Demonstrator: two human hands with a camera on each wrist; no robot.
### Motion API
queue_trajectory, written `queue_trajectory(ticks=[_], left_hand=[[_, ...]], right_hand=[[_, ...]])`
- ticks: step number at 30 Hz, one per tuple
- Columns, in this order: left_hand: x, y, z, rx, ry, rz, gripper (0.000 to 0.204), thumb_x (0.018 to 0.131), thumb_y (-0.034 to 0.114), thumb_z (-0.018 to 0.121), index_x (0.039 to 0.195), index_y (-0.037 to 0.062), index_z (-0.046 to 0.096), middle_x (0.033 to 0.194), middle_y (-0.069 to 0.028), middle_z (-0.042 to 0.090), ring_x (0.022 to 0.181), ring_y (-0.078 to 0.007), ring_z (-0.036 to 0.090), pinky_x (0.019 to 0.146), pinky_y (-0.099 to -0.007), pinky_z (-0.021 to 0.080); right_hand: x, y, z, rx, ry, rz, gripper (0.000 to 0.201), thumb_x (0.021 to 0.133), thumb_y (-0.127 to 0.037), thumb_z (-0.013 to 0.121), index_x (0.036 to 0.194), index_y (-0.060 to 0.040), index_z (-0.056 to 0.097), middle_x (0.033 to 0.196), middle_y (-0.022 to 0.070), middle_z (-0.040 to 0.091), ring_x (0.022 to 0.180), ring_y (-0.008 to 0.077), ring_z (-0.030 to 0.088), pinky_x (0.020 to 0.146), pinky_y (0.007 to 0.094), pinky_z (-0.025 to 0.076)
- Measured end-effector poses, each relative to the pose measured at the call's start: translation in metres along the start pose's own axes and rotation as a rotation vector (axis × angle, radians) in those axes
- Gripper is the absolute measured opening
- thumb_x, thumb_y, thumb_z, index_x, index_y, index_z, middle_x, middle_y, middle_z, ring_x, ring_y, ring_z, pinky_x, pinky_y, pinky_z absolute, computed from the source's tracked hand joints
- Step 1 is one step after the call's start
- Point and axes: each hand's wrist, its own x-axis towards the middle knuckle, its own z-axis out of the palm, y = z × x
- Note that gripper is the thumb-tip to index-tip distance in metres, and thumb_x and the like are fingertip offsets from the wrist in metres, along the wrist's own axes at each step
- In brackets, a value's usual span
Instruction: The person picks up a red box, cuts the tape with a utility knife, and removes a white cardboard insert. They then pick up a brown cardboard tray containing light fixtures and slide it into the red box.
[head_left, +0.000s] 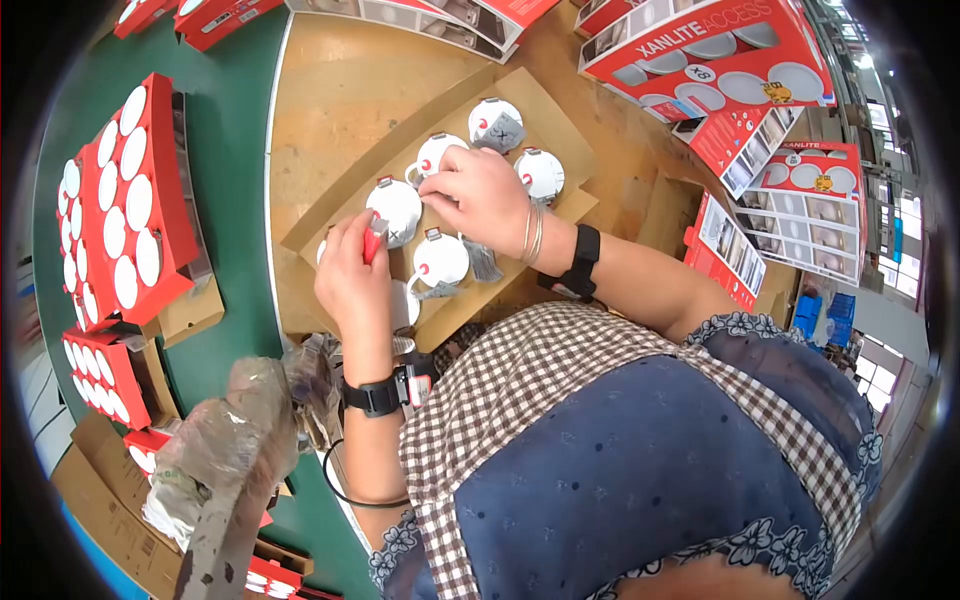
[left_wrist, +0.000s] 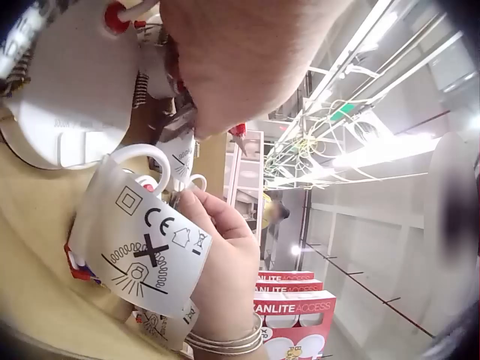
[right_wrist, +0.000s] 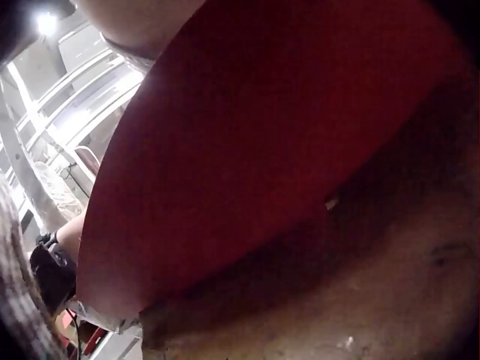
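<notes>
In the head view my left hand [head_left: 352, 280] grips a small red-handled tool [head_left: 375, 240] over a round white downlight [head_left: 394, 208]. Its pointed metal tip [left_wrist: 238, 139] shows past that hand in the left wrist view. My right hand [head_left: 487, 197], with thin bangles at the wrist, has thumb and index together beside the same downlight, pinching at a white cable; I cannot tell exactly which part it holds. A white label [left_wrist: 156, 244] with a CE mark and a crossed-out symbol stands before these fingers. Several more downlights [head_left: 440, 262] lie around both hands in a cardboard tray [head_left: 350, 185].
Red Xanlite boxes [head_left: 720, 75] stand at the right of the wooden table [head_left: 330, 90]. Red packs of white discs [head_left: 130, 200] sit on the green surface [head_left: 235, 150] at left. Clear plastic wrap [head_left: 225, 430] hangs at lower left. A dark red panel [right_wrist: 247, 150] fills much of the right wrist view.
</notes>
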Motion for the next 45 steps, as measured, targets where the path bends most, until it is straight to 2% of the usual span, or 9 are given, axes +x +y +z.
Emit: queue_trajectory(ticks=[8,10,27,30,32,36,41,43,45], left_hand=[[0.003,0.005,-0.007,-0.061,-0.049,0.028,0.037,0.073,-0.003,0.067,0.108,0.0091,0.069,0.105,-0.0081,0.068,0.094,-0.0294,0.066,0.081,-0.0369,0.052],[0.003,0.005,-0.005,-0.054,-0.045,0.036,0.037,0.073,-0.004,0.067,0.108,0.0091,0.069,0.105,-0.0082,0.068,0.094,-0.0293,0.066,0.081,-0.0367,0.052],[-0.002,-0.005,-0.012,-0.157,-0.045,0.079,0.04,0.072,-0.006,0.065,0.109,0.0079,0.07,0.113,-0.0101,0.068,0.096,-0.0291,0.067,0.083,-0.0362,0.053],[-0.015,-0.002,-0.026,-0.076,0.004,0.147,0.043,0.07,-0.007,0.066,0.11,0.0077,0.07,0.119,-0.0113,0.065,0.096,-0.0297,0.067,0.081,-0.0359,0.054],[-0.026,0.012,-0.039,-0.031,-0.139,0.051,0.039,0.072,-0.006,0.067,0.109,0.0064,0.07,0.121,-0.0116,0.062,0.09,-0.0271,0.065,0.081,-0.0351,0.053],[-0.048,0.015,-0.046,0.049,-0.176,0.13,0.04,0.066,-0.008,0.066,0.103,0.0054,0.07,0.12,-0.0121,0.062,0.09,-0.0274,0.065,0.08,-0.0355,0.053],[-0.091,-0.006,-0.055,0.099,-0.027,0.094,0.035,0.068,0.003,0.077,0.102,0.0065,0.071,0.115,-0.0136,0.063,0.092,-0.0312,0.066,0.077,-0.0389,0.054],[-0.108,-0.013,-0.058,0.037,0.053,-0.052,0.034,0.07,0.004,0.078,0.103,0.006,0.071,0.11,-0.0133,0.062,0.089,-0.0298,0.064,0.076,-0.0382,0.053],[-0.12,-0.017,-0.054,-0.009,0.007,-0.072,0.036,0.073,0.007,0.08,0.108,0.0053,0.07,0.107,-0.0128,0.06,0.087,-0.0289,0.062,0.076,-0.0374,0.052]], right_hand=[[-0.002,0.0,-0.003,0.07,-0.005,0.034,0.004,0.08,-0.018,0.073,0.081,-0.0144,0.072,0.078,0.0014,0.058,0.072,0.0217,0.059,0.069,0.0366,0.041],[-0.003,0.002,-0.002,0.062,-0.003,0.015,0.008,0.078,-0.017,0.076,0.085,-0.016,0.074,0.079,-0.001,0.059,0.072,0.0181,0.058,0.068,0.0335,0.04],[-0.001,-0.001,-0.002,0.073,-0.023,0.027,0.005,0.079,-0.017,0.074,0.084,-0.0151,0.073,0.078,-0.0007,0.06,0.074,0.0185,0.059,0.067,0.0342,0.039],[-0.001,-0.003,-0.004,0.09,-0.003,0.03,0.004,0.079,-0.017,0.073,0.082,-0.0148,0.073,0.077,0.0,0.059,0.074,0.02,0.06,0.068,0.0362,0.04],[-0.003,-0.005,-0.006,0.104,0.01,0.029,0.003,0.08,-0.017,0.072,0.08,-0.0148,0.072,0.076,0.0004,0.059,0.074,0.0213,0.061,0.068,0.0382,0.04],[-0.008,-0.013,-0.018,0.064,0.016,0.016,0.003,0.08,-0.016,0.072,0.082,-0.0141,0.073,0.078,0.0008,0.06,0.074,0.0208,0.06,0.069,0.0361,0.041],[-0.024,-0.029,-0.038,0.049,-0.146,0.034,0.007,0.079,-0.018,0.074,0.084,-0.0141,0.073,0.081,0.0015,0.061,0.074,0.0207,0.059,0.071,0.0348,0.041],[-0.033,-0.038,-0.037,0.17,-0.137,-0.194,0.009,0.079,-0.022,0.075,0.084,-0.0145,0.072,0.082,0.0008,0.061,0.074,0.0214,0.058,0.072,0.0354,0.041],[-0.043,-0.047,-0.034,0.177,-0.186,-0.219,0.01,0.079,-0.023,0.075,0.085,-0.0146,0.071,0.082,-0.0003,0.06,0.075,0.0218,0.057,0.073,0.0363,0.041]])
